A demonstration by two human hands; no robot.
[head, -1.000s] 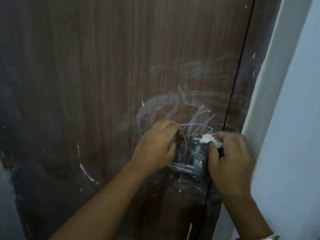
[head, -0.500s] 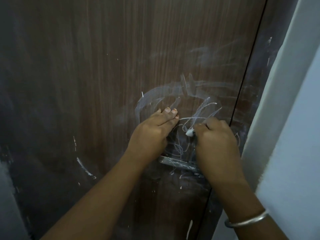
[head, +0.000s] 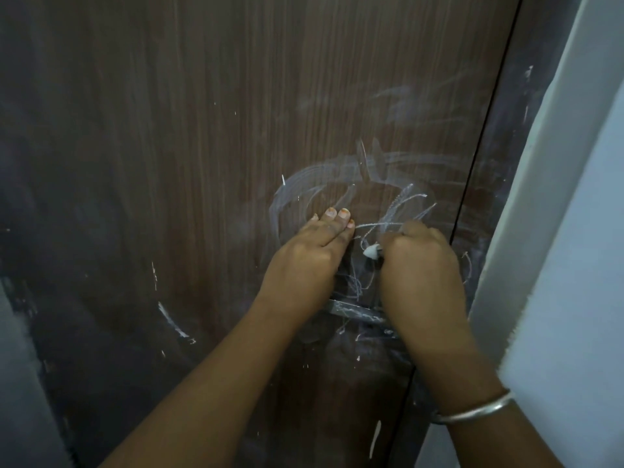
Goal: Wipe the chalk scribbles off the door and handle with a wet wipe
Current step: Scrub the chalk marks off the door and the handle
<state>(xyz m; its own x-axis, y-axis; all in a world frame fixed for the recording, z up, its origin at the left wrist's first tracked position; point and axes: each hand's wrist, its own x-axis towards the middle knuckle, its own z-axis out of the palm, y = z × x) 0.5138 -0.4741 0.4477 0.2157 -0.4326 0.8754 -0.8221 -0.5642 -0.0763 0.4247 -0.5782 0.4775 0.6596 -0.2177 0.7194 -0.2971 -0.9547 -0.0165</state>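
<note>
A dark brown wooden door (head: 209, 136) fills the view, with white chalk scribbles (head: 401, 211) and a smeared ring above its metal handle (head: 354, 310). My left hand (head: 307, 258) lies flat against the door just left of the handle, fingers straight and pointing up. My right hand (head: 422, 268) is curled round a small white wet wipe (head: 371, 250) and presses it on the door above the handle. Only a corner of the wipe shows. The right hand hides the handle's plate.
The door's edge and dark frame (head: 499, 184) run down the right, with a pale wall (head: 574, 265) beyond. Chalk streaks (head: 172, 320) mark the door at lower left. A silver bangle (head: 472, 412) sits on my right wrist.
My right hand has risen from the handle plate to the door above it, with the wipe in it. My left hand's fingers have straightened flat on the door.
</note>
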